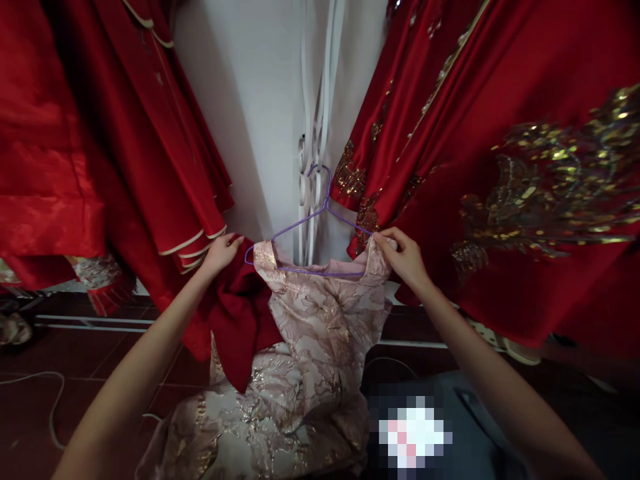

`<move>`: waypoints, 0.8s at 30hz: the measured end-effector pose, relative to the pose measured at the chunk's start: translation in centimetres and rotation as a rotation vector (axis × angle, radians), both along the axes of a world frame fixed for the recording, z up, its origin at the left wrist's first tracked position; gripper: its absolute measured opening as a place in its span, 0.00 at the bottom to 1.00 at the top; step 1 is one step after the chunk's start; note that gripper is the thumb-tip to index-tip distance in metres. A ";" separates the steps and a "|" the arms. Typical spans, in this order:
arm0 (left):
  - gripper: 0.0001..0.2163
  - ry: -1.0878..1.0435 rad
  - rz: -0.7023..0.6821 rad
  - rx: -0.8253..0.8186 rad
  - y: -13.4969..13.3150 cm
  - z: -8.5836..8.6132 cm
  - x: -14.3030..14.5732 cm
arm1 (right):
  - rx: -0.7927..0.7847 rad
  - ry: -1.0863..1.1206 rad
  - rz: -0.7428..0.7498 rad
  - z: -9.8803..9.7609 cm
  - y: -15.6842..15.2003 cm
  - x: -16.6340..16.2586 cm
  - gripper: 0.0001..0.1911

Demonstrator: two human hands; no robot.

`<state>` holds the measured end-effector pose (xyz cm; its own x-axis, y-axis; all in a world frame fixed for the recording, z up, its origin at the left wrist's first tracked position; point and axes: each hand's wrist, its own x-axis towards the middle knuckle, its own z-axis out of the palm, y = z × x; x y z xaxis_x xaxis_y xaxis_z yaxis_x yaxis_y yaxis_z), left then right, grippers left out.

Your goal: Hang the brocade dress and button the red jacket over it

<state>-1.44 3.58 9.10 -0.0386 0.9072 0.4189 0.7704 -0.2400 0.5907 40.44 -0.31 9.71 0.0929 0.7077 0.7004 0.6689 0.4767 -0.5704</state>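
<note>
A pale pink dress (327, 327) with gold brocade hangs by its shoulder straps on a thin purple hanger (300, 222). My right hand (404, 257) is closed on the dress's right strap, by the end of the hanger. To the left, my left hand (225, 255) is closed in a pinch at the upper edge of a dark red cloth (243, 327). This cloth drapes down over the dress's left side. The hanger's left end sticks out past the strap, just right of my left hand. The dress's lower part lies gathered toward me.
Red garments with cream piping (165, 167) hang on the left, and a red sequinned garment (545, 180) hangs on the right. White straps (316, 100) run down the wall between them. A pale cable (57, 407) lies on the dark tiled floor. A blurred patch (415, 430) is at lower right.
</note>
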 end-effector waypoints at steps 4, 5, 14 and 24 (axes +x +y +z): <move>0.14 0.047 -0.005 0.129 1.5 4.8 5.9 | 0.001 -0.013 -0.031 0.8 -1.3 -0.7 0.16; 0.13 0.035 -0.038 0.154 1.5 5.3 7.3 | -0.004 -0.019 -0.034 1.0 -1.6 -0.9 0.16; 0.10 0.379 -0.075 0.171 -1.9 7.6 11.7 | -0.100 -0.192 0.016 3.1 -3.3 -0.9 0.16; 0.13 0.174 -0.406 -0.183 -1.0 8.6 8.1 | -1.004 -0.218 0.859 5.9 5.0 -5.3 0.16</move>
